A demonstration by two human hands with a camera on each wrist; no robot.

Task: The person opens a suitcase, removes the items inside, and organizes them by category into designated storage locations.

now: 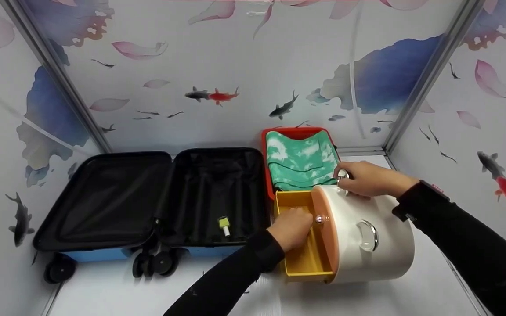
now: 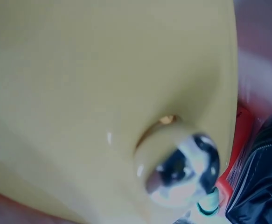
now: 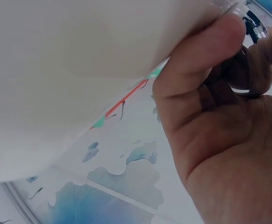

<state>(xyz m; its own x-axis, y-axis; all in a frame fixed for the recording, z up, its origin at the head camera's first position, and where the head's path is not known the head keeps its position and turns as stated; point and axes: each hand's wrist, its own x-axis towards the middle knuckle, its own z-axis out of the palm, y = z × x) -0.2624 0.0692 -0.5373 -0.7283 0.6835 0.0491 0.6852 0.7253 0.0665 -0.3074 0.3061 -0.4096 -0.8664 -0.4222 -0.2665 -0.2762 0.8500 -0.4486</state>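
A rounded cream storage box with an orange end panel lies at the right, its yellow drawer pulled out. My left hand reaches down into the drawer with bent fingers; its fingertips are hidden. Close beside it, a shiny knob sticks out of the orange panel. A shiny knob on a yellowish surface also fills much of the left wrist view. My right hand grips a chrome handle on the box; the right wrist view shows its fingers curled round that handle.
An open black-lined suitcase lies to the left, with a small yellow-green bottle with a white cap inside. Behind the drawer stands a red bin holding green-and-white cloth. Patterned walls close in the back and sides.
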